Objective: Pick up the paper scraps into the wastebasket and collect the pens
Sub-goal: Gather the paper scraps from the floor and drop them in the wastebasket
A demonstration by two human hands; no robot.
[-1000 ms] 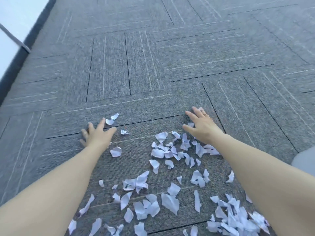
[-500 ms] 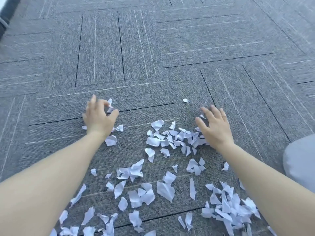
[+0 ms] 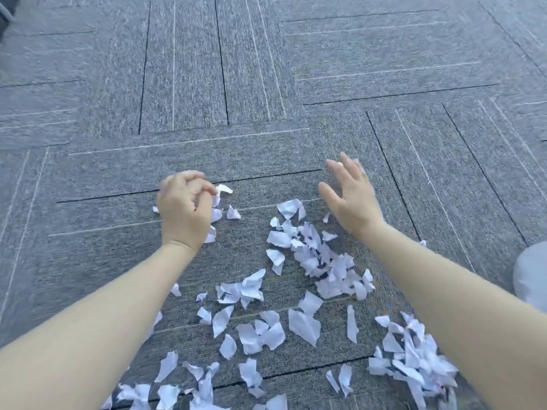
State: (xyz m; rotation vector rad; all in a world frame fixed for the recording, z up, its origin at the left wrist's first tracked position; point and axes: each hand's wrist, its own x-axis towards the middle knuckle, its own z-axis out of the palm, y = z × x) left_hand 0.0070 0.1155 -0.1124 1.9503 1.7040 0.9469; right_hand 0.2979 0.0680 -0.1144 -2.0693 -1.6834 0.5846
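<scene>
Several torn white paper scraps [image 3: 319, 258] lie scattered over the grey carpet, thickest in the middle and at the lower right. My left hand [image 3: 183, 208] rests at the far left of the scatter with its fingers curled around a few scraps [image 3: 220, 190]. My right hand [image 3: 350, 199] hovers open, fingers spread, just beyond the upper right edge of the central heap. No pens and no wastebasket are in view.
Grey carpet tiles [image 3: 254, 69] with dark seams and pale stripes fill the view. A pale grey rounded shape [image 3: 529, 273] shows at the right edge. A dark strip [image 3: 6, 10] sits in the top left corner.
My left hand has curled its fingers around scraps at the left. My right hand has lifted off the carpet and opened, and the central scraps are bunched closer together.
</scene>
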